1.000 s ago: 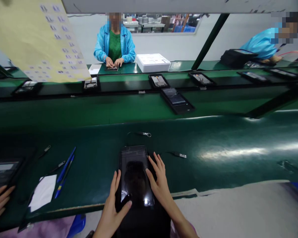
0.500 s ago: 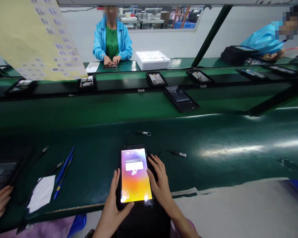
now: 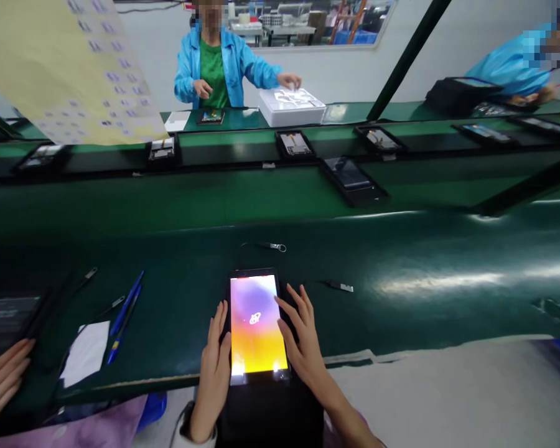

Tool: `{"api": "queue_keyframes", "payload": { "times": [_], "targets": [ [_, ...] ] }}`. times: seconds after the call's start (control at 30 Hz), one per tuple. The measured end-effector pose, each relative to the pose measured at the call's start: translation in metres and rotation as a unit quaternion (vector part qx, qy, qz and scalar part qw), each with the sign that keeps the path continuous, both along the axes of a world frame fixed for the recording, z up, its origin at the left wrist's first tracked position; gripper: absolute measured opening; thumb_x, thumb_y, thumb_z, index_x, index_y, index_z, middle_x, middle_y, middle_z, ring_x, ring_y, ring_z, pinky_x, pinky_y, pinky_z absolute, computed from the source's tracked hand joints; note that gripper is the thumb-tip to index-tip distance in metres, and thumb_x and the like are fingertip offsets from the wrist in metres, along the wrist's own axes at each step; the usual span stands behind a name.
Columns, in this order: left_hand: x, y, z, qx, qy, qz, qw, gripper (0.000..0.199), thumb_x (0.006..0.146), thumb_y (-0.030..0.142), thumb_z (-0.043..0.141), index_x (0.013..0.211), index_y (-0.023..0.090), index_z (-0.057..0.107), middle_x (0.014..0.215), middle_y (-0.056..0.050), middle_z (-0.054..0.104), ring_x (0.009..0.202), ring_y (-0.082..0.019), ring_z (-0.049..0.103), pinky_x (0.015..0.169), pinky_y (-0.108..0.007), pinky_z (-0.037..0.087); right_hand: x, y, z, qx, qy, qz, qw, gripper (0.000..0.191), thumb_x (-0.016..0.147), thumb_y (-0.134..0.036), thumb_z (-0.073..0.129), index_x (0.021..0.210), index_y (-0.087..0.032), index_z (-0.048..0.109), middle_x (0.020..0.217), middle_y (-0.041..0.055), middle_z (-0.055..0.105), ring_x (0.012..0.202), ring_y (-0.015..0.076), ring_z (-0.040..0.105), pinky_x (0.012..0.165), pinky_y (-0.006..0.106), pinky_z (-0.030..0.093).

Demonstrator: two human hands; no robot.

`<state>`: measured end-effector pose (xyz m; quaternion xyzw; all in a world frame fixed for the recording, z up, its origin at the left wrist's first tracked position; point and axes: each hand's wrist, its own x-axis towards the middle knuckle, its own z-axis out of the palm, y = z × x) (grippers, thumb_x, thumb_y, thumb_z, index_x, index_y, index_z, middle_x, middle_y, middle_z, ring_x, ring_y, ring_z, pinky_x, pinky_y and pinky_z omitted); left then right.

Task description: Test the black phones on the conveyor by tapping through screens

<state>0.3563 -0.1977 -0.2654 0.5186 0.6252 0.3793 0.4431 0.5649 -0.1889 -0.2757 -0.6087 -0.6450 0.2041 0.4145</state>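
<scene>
A tablet (image 3: 257,330) with a lit purple-to-yellow screen and a small white mark lies in a black tray (image 3: 270,410) at the front edge of the green table. Along its left side rests my left hand (image 3: 216,361), thumb at the screen's edge, fingers stretched out. My right hand (image 3: 301,336) is at the right side, its fingers spread and the tips at the screen's right edge. Neither hand is closed round the tablet.
Blue pens (image 3: 124,317) and a white paper (image 3: 86,353) lie left, near another person's hand (image 3: 4,379). Cable tips (image 3: 340,285) lie on the table. Trays with devices (image 3: 295,144) line the raised belt; a person in blue (image 3: 212,68) sits behind it.
The time and notification box are gone from the screen. My left thumb has drawn up beside the tablet; my right fingers have shifted onto its edge. The person opposite now reaches to the white box.
</scene>
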Motion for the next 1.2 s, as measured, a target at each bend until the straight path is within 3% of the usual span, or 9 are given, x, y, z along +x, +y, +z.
{"api": "queue_keyframes", "payload": {
  "times": [0.13,0.27,0.4,0.57,0.63,0.7,0.8,0.93,1.2],
  "targets": [
    [0.000,-0.015,-0.003,-0.004,0.014,-0.005,1.000,0.054,0.109,0.051,0.038,0.161,0.037,0.036,0.171,0.004,0.035,0.160,-0.015,0.026,0.137,-0.041,0.007,-0.005,-0.004,0.011,0.024,-0.113,0.093,0.989,0.048,0.109,-0.030,0.048,0.155,-0.042,0.049,0.177,0.0005,0.019,0.164,0.0423,0.005,0.117,0.082,0.035],
    [-0.002,-0.012,-0.003,0.003,0.012,0.000,1.000,0.053,0.108,0.051,0.039,0.158,0.033,0.044,0.168,0.000,0.041,0.159,-0.017,0.031,0.136,-0.039,0.011,-0.008,-0.007,0.019,0.035,-0.173,0.152,0.973,0.057,0.106,-0.025,0.051,0.160,-0.041,0.042,0.179,0.0022,0.007,0.163,0.0444,0.003,0.118,0.083,0.031],
    [-0.004,-0.008,-0.004,0.003,0.017,0.000,1.000,0.051,0.109,0.050,0.039,0.157,0.033,0.045,0.168,0.002,0.041,0.159,-0.014,0.031,0.136,-0.036,0.010,0.000,-0.007,0.017,0.023,-0.192,0.140,0.971,0.056,0.107,-0.026,0.051,0.160,-0.041,0.042,0.179,0.0018,0.006,0.162,0.0462,0.000,0.115,0.086,0.031],
    [-0.006,-0.009,-0.004,0.008,0.009,-0.004,1.000,0.051,0.109,0.049,0.040,0.157,0.033,0.046,0.167,0.003,0.042,0.158,-0.012,0.032,0.135,-0.032,0.012,0.033,-0.013,0.012,0.039,-0.169,0.064,0.983,0.043,0.107,-0.026,0.051,0.147,-0.039,0.061,0.177,0.0007,0.019,0.162,0.0482,0.007,0.114,0.087,0.032],
    [-0.008,-0.009,-0.003,0.001,0.005,-0.004,1.000,0.051,0.109,0.049,0.041,0.157,0.034,0.046,0.167,0.005,0.043,0.158,-0.012,0.031,0.135,-0.031,0.012,0.046,-0.018,0.012,0.058,-0.157,0.026,0.986,0.038,0.106,-0.025,0.052,0.141,-0.033,0.066,0.172,0.0064,0.034,0.162,0.0471,0.015,0.112,0.082,0.040],
    [-0.009,-0.009,-0.002,-0.004,0.000,-0.006,1.000,0.051,0.109,0.050,0.042,0.157,0.036,0.046,0.167,0.005,0.043,0.158,-0.011,0.030,0.135,-0.031,0.011,0.053,-0.025,0.015,0.080,-0.146,0.024,0.986,0.035,0.105,-0.022,0.056,0.137,-0.029,0.067,0.154,0.0130,0.056,0.152,0.0425,0.038,0.106,0.070,0.052],
    [-0.009,-0.008,-0.001,-0.006,-0.006,-0.010,1.000,0.051,0.108,0.050,0.042,0.157,0.035,0.046,0.166,0.004,0.043,0.158,-0.012,0.032,0.135,-0.031,0.011,0.052,-0.036,0.022,0.106,-0.121,0.102,0.982,0.027,0.102,-0.017,0.060,0.126,-0.026,0.068,0.107,0.0097,0.074,0.103,0.0269,0.070,0.081,0.042,0.062],
    [-0.009,-0.007,-0.001,-0.015,-0.009,-0.007,1.000,0.052,0.108,0.051,0.043,0.157,0.036,0.046,0.166,0.004,0.044,0.158,-0.013,0.032,0.135,-0.033,0.011,0.040,-0.049,0.032,0.082,-0.124,0.221,0.964,0.010,0.104,-0.016,0.056,0.101,-0.023,0.062,0.080,0.0017,0.071,0.067,0.0171,0.065,0.061,0.031,0.053],
    [-0.009,-0.007,0.000,-0.020,-0.018,-0.004,1.000,0.054,0.107,0.054,0.045,0.158,0.037,0.045,0.166,0.003,0.044,0.158,-0.015,0.031,0.136,-0.037,0.011,0.037,-0.052,0.035,0.067,-0.229,0.286,0.928,0.027,0.109,-0.014,0.042,0.087,-0.022,0.057,0.075,0.0012,0.065,0.067,0.0168,0.061,0.061,0.030,0.049]
  ]
}}
